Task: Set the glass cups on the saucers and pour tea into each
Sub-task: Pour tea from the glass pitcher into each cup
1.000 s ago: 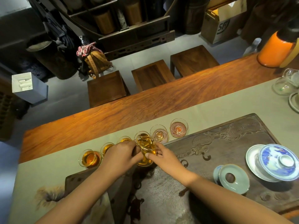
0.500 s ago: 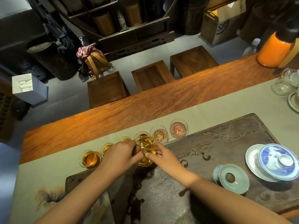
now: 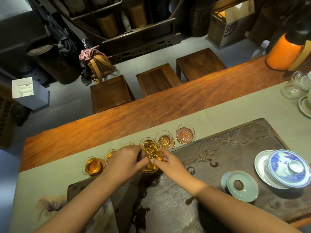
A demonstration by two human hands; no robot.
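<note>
a long reddish wooden table [image 3: 134, 115] with strong grain runs across the view, covered on the near side by a grey-green cloth runner [image 3: 235, 113], and on that lies a dark carved tea tray [image 3: 235, 148]. both hands meet at a glass pitcher [image 3: 151, 153] of amber tea, held tilted over the row of glass cups: the left hand [image 3: 125, 163] has its fingers closed on the pitcher's left side, the right hand [image 3: 168, 163] pinches its right side with fingertips together. the cups stand on saucers along the runner's far edge of the tray; the leftmost cup [image 3: 92, 166] is full of tea, the next ones are partly hidden by the left hand, one cup [image 3: 165, 141] just right of the pitcher holds a little, and the last cup [image 3: 185, 135] looks nearly empty. on the tray at right sit a blue-and-white gaiwan [image 3: 286, 167] and a pale celadon lid [image 3: 240, 185]. beyond the table stand three wooden stools [image 3: 158, 78] on a grey floor, an orange flask [image 3: 282, 52] and a cardboard box [image 3: 230, 24]
</note>
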